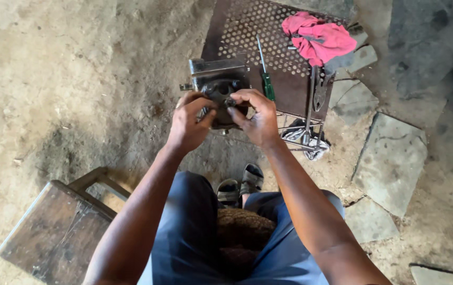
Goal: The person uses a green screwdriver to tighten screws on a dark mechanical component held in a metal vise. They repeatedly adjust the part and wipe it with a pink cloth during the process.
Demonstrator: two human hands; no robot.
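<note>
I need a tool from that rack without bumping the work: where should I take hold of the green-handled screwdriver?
Grip the green handle, coming from the right, likely the safer side. The screwdriver lies flat on the perforated metal plate, its thin shaft pointing away. Its handle end lies close beside the right hand and the metal part that both hands work on.

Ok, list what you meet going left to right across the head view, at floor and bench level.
wooden stool → left hand → right hand → green-handled screwdriver → pliers → flat stone slab
</note>
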